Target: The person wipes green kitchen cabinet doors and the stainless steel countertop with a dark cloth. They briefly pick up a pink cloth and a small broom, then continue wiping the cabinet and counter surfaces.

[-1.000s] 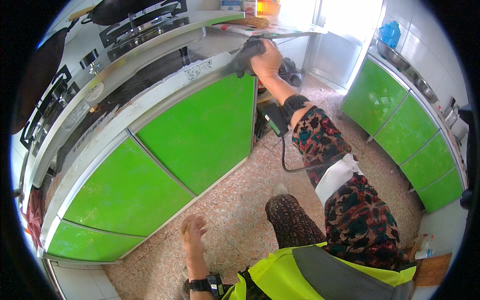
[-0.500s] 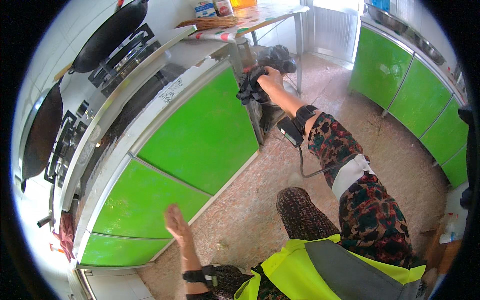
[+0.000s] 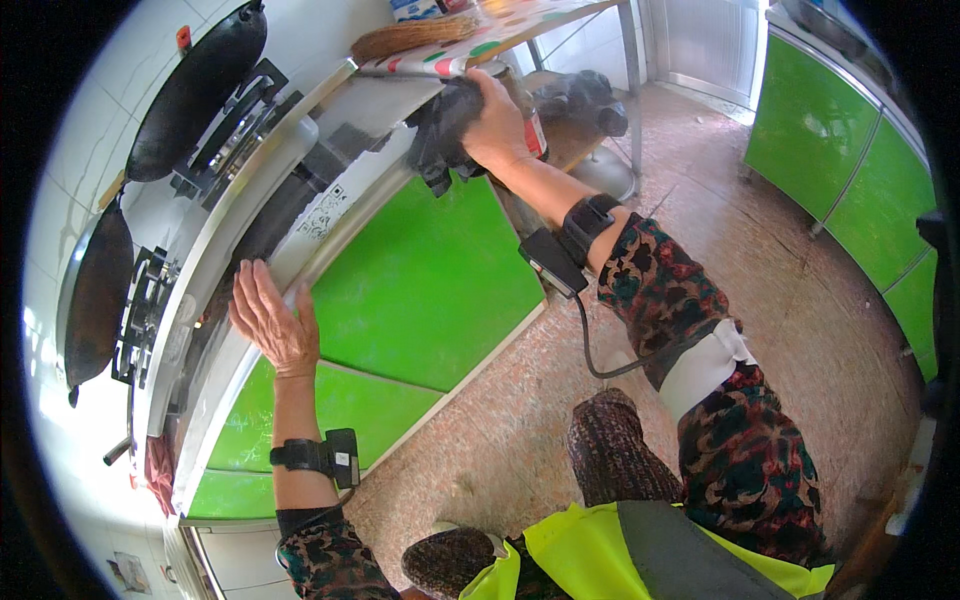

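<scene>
In my right hand (image 3: 492, 125) is a crumpled black bundle (image 3: 440, 135), a thin plastic bag or a rag; I cannot tell which. The fingers are closed round it, and it hangs over the counter's right front corner. My left hand (image 3: 272, 318) has its fingers stretched out at the front edge of the stove counter (image 3: 335, 215), holding nothing. Whether its fingertips touch the edge is unclear. Beneath are green cabinet doors (image 3: 420, 285). Behind my right hand, a jar with a red label (image 3: 537, 135) is partly hidden.
Two black woks (image 3: 190, 95) sit on the gas burners at the left. Beyond the counter stands a table with a dotted cover (image 3: 500, 35), bearing a straw whisk (image 3: 415, 38). More black bags (image 3: 580, 100) lie on its lower shelf. Another green cabinet (image 3: 815, 120) stands at the right.
My right hand has carried the black bundle up and left to the counter corner. My left hand has risen from low in front of the doors to the counter edge.
</scene>
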`<action>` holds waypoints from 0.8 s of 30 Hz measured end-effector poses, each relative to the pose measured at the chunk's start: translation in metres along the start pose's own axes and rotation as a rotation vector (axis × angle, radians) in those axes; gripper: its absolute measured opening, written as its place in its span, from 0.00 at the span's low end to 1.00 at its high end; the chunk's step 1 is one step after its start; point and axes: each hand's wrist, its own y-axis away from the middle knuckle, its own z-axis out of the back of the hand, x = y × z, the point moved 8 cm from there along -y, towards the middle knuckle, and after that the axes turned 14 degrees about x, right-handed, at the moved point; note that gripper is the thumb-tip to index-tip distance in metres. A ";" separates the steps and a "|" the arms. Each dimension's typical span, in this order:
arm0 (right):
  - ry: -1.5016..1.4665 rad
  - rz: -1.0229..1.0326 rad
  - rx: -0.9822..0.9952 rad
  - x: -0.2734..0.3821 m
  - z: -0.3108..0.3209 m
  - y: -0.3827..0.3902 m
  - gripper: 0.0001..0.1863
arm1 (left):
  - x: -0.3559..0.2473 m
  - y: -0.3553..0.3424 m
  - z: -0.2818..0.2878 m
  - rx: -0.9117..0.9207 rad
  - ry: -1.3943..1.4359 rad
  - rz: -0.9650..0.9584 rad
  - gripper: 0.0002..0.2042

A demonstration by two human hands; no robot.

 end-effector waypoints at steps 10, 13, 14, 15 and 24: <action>0.070 0.248 -0.231 0.015 -0.016 0.019 0.28 | -0.005 0.000 -0.009 -0.220 -0.109 0.001 0.33; 0.136 0.339 -0.282 0.022 -0.020 0.028 0.29 | -0.006 0.000 -0.010 -0.232 -0.133 0.004 0.32; 0.152 0.363 -0.279 0.025 -0.022 0.031 0.30 | -0.006 0.000 -0.010 -0.237 -0.131 -0.001 0.32; 0.160 0.376 -0.272 0.027 -0.023 0.033 0.30 | -0.007 0.000 -0.010 -0.243 -0.130 -0.006 0.32; 0.164 0.363 -0.174 0.046 -0.027 0.041 0.17 | -0.003 0.000 -0.012 -0.214 -0.109 0.036 0.33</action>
